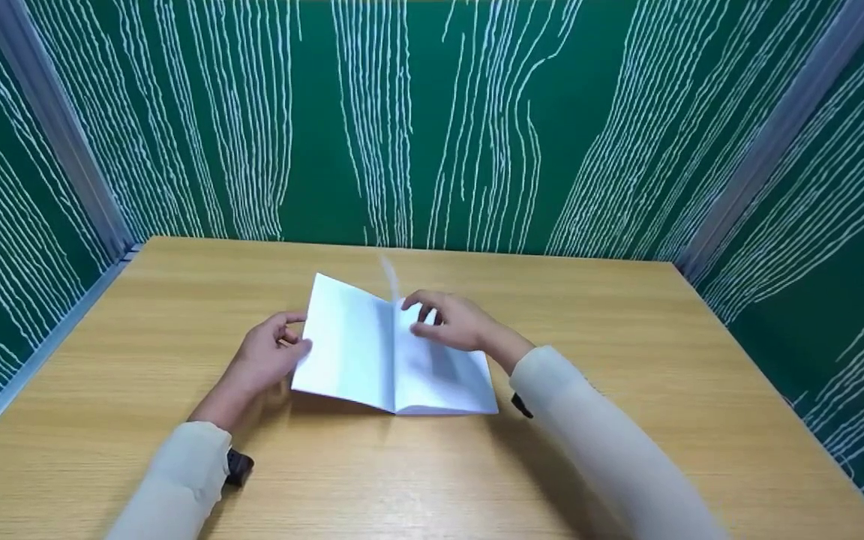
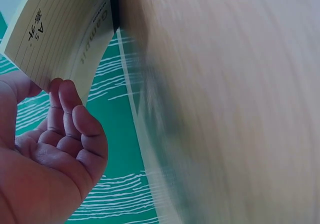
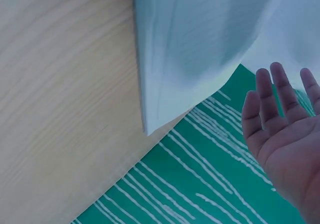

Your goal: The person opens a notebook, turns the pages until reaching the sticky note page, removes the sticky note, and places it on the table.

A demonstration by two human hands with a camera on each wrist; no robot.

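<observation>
A notebook (image 1: 349, 349) with blank white pages lies open on the table, its left half raised at a slant. My left hand (image 1: 271, 352) pinches the left edge of that half between thumb and fingers. The left wrist view shows the outside of the cover (image 2: 65, 39), lined and printed with lettering. Over the right-hand page (image 1: 443, 386) hovers my right hand (image 1: 458, 322), fingers loosely bent near the top of the fold. In the right wrist view its fingers (image 3: 286, 91) are spread and hold nothing. A blurred pale strip (image 1: 390, 276) sticks up beyond the fold.
The wooden table (image 1: 372, 480) reaches back to a green wall (image 1: 312, 150) with white wavy lines. Similar panels stand at both sides, with grey posts (image 1: 64, 127) in the corners. A small black device (image 1: 239, 467) sits at the left wrist.
</observation>
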